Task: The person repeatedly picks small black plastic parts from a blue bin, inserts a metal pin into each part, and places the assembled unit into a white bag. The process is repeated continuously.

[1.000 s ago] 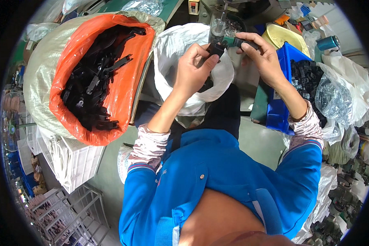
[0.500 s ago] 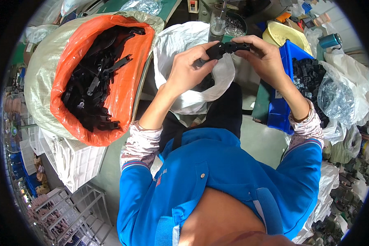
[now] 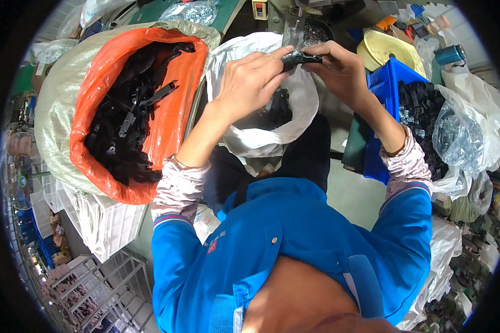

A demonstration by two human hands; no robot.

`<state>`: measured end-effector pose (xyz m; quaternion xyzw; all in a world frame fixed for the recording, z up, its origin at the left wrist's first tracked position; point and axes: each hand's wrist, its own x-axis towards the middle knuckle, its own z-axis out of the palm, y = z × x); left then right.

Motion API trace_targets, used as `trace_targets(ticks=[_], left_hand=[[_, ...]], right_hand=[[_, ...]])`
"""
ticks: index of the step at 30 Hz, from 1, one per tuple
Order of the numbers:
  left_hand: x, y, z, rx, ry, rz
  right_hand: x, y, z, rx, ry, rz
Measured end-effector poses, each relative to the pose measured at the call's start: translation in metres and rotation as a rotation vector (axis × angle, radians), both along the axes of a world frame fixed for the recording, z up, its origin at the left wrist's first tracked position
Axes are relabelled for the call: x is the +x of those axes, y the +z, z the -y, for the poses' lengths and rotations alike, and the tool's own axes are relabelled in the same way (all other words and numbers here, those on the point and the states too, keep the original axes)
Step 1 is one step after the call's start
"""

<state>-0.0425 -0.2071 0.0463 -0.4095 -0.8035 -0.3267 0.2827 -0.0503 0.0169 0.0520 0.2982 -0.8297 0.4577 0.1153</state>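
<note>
Between my hands is a black jointed part (image 3: 299,57) with a round pivot at its middle, held just below a metal machine spindle (image 3: 298,28). My left hand (image 3: 253,80) grips its left end, fingers closed and partly covering it. On its right end, my right hand (image 3: 339,71) pinches with thumb and fingers. Under both hands stands a white woven sack (image 3: 244,139), folded open, with black parts (image 3: 275,111) inside. To the left, a big sack with an orange liner (image 3: 172,125) holds many long black parts (image 3: 129,119).
On the right a blue bin (image 3: 376,161) holds small black pieces, with a clear plastic bag (image 3: 458,136) beside it. Behind it sits a yellow tub (image 3: 372,47). A dark tray of small metal pieces (image 3: 316,34) is next to the spindle. White crates (image 3: 108,222) stand lower left.
The black part has turned in my hands and moved slightly away from me, closer under the spindle. My left hand has rolled over, showing more of its back.
</note>
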Motion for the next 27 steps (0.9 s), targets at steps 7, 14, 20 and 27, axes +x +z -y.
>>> trace_targets(ticks=[7, 14, 20, 27], left_hand=[[-0.032, 0.03, 0.004, 0.002, -0.043, -0.09], [-0.05, 0.043, 0.002, -0.012, -0.051, -0.034], [-0.044, 0.053, 0.003, -0.141, -0.023, 0.222], [-0.056, 0.054, 0.008, -0.22, -0.009, 0.417]], right_hand=[[-0.035, 0.009, 0.008, -0.147, -0.02, -0.38], [-0.043, 0.024, 0.005, -0.12, -0.123, -0.319], [-0.041, 0.02, 0.001, -0.208, -0.071, 0.17], [-0.043, 0.031, 0.008, -0.188, -0.092, 0.326]])
